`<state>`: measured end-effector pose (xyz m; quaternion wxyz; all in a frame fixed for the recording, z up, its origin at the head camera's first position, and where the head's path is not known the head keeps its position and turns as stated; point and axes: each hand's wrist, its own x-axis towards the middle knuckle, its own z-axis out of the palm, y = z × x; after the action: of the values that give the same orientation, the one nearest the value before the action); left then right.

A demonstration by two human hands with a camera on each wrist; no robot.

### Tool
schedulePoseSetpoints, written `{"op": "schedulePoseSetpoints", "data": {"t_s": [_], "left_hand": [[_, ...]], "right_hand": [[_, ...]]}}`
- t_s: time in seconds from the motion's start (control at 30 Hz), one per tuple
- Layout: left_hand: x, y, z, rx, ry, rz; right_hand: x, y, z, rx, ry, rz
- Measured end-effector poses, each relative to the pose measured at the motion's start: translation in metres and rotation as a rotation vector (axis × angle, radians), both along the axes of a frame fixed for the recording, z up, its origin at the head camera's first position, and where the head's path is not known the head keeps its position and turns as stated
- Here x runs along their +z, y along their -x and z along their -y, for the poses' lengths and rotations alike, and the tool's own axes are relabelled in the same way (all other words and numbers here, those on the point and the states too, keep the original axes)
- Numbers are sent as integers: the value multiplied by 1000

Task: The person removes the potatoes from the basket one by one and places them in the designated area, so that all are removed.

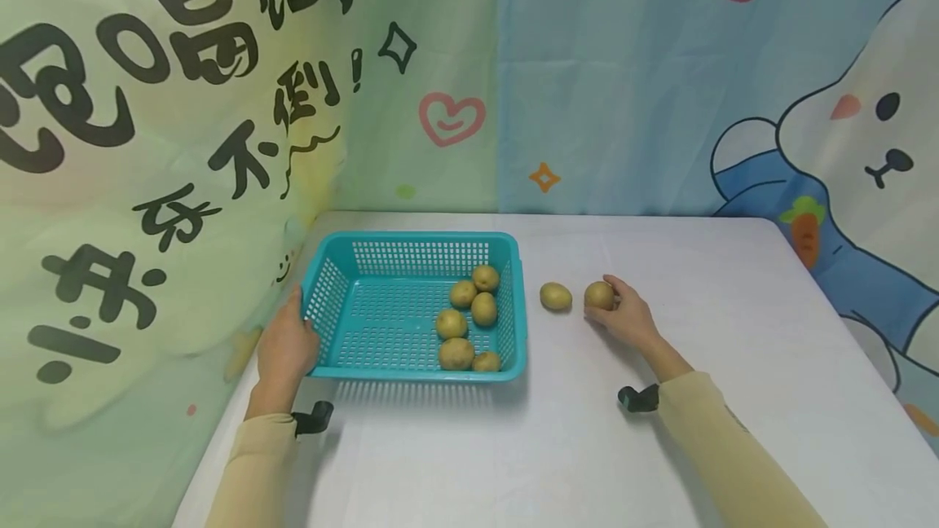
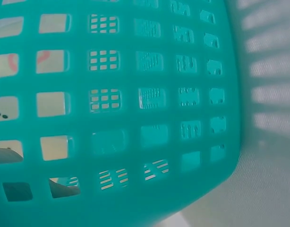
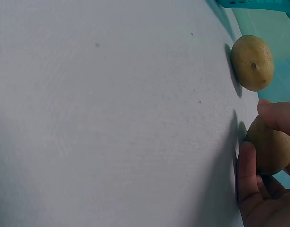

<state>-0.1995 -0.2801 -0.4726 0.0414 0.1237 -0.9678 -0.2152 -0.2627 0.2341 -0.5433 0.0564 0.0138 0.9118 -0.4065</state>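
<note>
My left hand [image 1: 288, 342] grips the left rim of a turquoise plastic basket [image 1: 411, 375]. Several potatoes [image 1: 456, 354] lie in the right part of the basket. In the left wrist view the perforated basket wall [image 2: 128, 127] fills most of the picture, and the hand itself is out of sight. To the right of the basket, my right hand [image 1: 627, 316] holds a potato [image 1: 600, 296] between thumb and fingers, close over the table. Another potato [image 1: 556, 297] lies on the table between that hand and the basket; in the right wrist view this loose potato [image 3: 252, 63] sits just beyond the fingertips.
A white cloth covers the table [image 1: 469, 455]. Behind it hangs a printed curtain [image 1: 609, 104] with dark lettering, hearts and a cartoon bear. Small black camera mounts [image 1: 314, 418] sit at both wrists, next to the beige sleeves [image 1: 253, 471].
</note>
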Motion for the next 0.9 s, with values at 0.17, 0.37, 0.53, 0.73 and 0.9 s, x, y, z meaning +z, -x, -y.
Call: {"op": "schedulePoseSetpoints", "data": {"t_s": [0.17, 0.37, 0.53, 0.73, 0.9], "left_hand": [[-2, 0, 0, -6, 6, -10], [-1, 3, 0, -11, 1, -12], [0, 3, 0, 1, -2, 1], [1, 2, 0, 5, -9, 2], [-1, 2, 1, 8, 0, 3]], "right_hand": [[0, -6, -6, 0, 5, 17], [1, -17, -17, -30, -10, 5], [4, -24, -22, -29, -20, 23], [16, -32, -18, -56, -40, -99], [34, -39, 13, -125, 44, -375]]}}
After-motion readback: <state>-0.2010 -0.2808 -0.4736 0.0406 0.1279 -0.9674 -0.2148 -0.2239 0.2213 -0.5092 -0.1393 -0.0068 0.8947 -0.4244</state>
